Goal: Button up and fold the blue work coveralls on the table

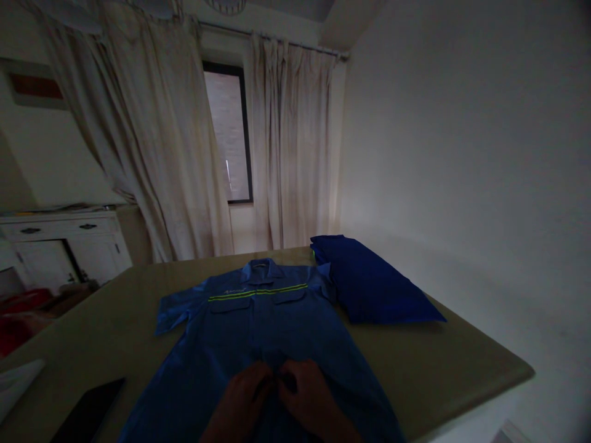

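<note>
Blue fabric noted first: from my remote post I record a short-sleeved shirt [261, 335] laid front up along the middle of the table [425, 375], collar at the far end, two yellow-green stripes across its chest. Left hand [247, 389] and right hand [305, 391] meet at its front placket, fingers curled, each pinching the cloth; dim light hides the exact fingertip contact from me. Right of the shirt, touching its sleeve, I log a darker blue bundle [373, 286]; near left, a black flat object [90, 409].
</note>
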`<control>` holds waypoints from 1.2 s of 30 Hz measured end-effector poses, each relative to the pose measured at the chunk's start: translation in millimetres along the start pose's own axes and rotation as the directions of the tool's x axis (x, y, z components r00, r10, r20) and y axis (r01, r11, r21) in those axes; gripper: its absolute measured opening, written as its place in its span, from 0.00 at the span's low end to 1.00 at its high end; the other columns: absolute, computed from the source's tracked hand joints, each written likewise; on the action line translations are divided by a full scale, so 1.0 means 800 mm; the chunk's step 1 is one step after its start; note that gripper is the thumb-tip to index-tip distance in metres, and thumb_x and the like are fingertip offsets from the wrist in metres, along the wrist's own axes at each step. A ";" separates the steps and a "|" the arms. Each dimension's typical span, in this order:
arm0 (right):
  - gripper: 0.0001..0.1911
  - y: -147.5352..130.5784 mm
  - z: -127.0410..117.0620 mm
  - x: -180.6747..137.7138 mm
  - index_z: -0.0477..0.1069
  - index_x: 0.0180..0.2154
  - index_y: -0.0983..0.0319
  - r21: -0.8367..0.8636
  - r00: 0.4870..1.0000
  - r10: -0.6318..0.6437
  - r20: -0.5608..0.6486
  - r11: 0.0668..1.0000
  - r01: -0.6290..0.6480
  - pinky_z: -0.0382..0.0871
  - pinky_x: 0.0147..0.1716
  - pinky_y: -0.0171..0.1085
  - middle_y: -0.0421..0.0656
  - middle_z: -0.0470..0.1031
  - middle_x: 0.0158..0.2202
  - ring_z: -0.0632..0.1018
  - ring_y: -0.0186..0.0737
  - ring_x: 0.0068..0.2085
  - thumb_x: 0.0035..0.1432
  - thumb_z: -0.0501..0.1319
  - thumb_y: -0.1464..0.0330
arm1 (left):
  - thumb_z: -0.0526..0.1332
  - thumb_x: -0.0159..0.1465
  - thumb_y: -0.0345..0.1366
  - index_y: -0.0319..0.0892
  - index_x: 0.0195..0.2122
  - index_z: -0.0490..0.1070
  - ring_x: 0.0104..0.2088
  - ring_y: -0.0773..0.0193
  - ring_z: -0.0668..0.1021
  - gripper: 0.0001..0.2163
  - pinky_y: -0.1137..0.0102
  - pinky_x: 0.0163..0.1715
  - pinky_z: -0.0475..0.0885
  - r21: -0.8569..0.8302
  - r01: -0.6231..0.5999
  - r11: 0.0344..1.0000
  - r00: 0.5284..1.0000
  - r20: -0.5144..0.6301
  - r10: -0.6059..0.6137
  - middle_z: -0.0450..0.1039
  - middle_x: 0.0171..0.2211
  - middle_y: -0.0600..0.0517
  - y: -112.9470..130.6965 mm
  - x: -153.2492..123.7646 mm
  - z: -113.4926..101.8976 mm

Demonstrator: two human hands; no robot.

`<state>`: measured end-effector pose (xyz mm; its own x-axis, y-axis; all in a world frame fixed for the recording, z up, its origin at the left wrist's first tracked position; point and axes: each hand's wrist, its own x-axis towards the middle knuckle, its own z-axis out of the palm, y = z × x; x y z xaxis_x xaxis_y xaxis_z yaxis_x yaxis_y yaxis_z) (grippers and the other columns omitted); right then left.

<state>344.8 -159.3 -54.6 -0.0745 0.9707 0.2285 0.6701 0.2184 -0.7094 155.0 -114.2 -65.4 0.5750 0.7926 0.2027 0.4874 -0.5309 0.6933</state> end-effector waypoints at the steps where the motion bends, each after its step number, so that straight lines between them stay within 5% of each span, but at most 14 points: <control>1: 0.07 0.000 0.000 0.000 0.80 0.36 0.59 0.002 1.000 0.001 -0.002 1.000 -0.001 0.62 0.35 0.36 0.42 0.82 0.33 0.79 0.41 0.35 0.58 0.63 0.69 | 0.55 0.70 0.34 0.47 0.37 0.73 0.39 0.61 0.79 0.07 0.70 0.41 0.69 0.008 -0.006 1.000 1.000 0.002 0.006 0.78 0.37 0.53 -0.001 0.000 0.000; 11: 0.18 -0.003 -0.004 -0.003 0.78 0.32 0.61 0.030 1.000 0.025 -0.004 0.999 -0.025 0.62 0.40 0.38 0.44 0.80 0.33 0.77 0.42 0.38 0.70 0.53 0.64 | 0.56 0.69 0.34 0.46 0.40 0.74 0.40 0.60 0.80 0.07 0.68 0.42 0.69 0.062 0.040 0.997 0.999 -0.006 -0.040 0.79 0.39 0.51 0.000 0.000 0.001; 17: 0.11 -0.002 -0.004 0.001 0.80 0.34 0.60 0.082 0.999 0.038 0.021 0.996 -0.040 0.61 0.35 0.35 0.41 0.80 0.32 0.77 0.38 0.34 0.65 0.59 0.69 | 0.54 0.69 0.33 0.46 0.38 0.72 0.39 0.61 0.80 0.08 0.69 0.41 0.69 0.117 0.024 0.993 1.000 0.002 -0.025 0.79 0.37 0.52 -0.007 0.001 0.005; 22: 0.13 -0.002 -0.005 0.002 0.79 0.35 0.61 0.064 0.997 0.073 0.024 0.995 -0.075 0.64 0.39 0.35 0.42 0.80 0.34 0.77 0.40 0.39 0.68 0.57 0.66 | 0.54 0.69 0.31 0.50 0.48 0.70 0.45 0.62 0.80 0.11 0.69 0.46 0.70 0.070 -0.015 0.997 1.000 -0.006 0.015 0.79 0.46 0.52 -0.008 -0.001 0.006; 27: 0.08 -0.003 -0.006 0.004 0.78 0.35 0.61 0.138 0.994 0.087 0.066 0.986 -0.096 0.63 0.32 0.33 0.40 0.79 0.30 0.77 0.37 0.33 0.64 0.60 0.68 | 0.53 0.68 0.29 0.46 0.37 0.72 0.40 0.63 0.79 0.09 0.70 0.42 0.68 0.107 -0.002 0.994 1.000 0.015 0.000 0.78 0.38 0.52 -0.001 0.000 0.004; 36: 0.08 0.005 0.001 0.005 0.79 0.36 0.60 0.140 0.998 0.001 0.055 0.990 -0.008 0.63 0.33 0.32 0.40 0.80 0.31 0.77 0.37 0.33 0.55 0.63 0.74 | 0.55 0.60 0.27 0.44 0.36 0.72 0.34 0.64 0.78 0.08 0.72 0.35 0.66 0.000 0.089 0.996 0.996 -0.019 -0.089 0.78 0.33 0.54 0.014 0.002 -0.005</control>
<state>346.8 -154.8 -56.8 -0.1149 0.9749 0.1908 0.5611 0.2221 -0.7974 158.6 -117.7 -54.2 0.5165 0.8425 0.1534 0.5366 -0.4580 0.7087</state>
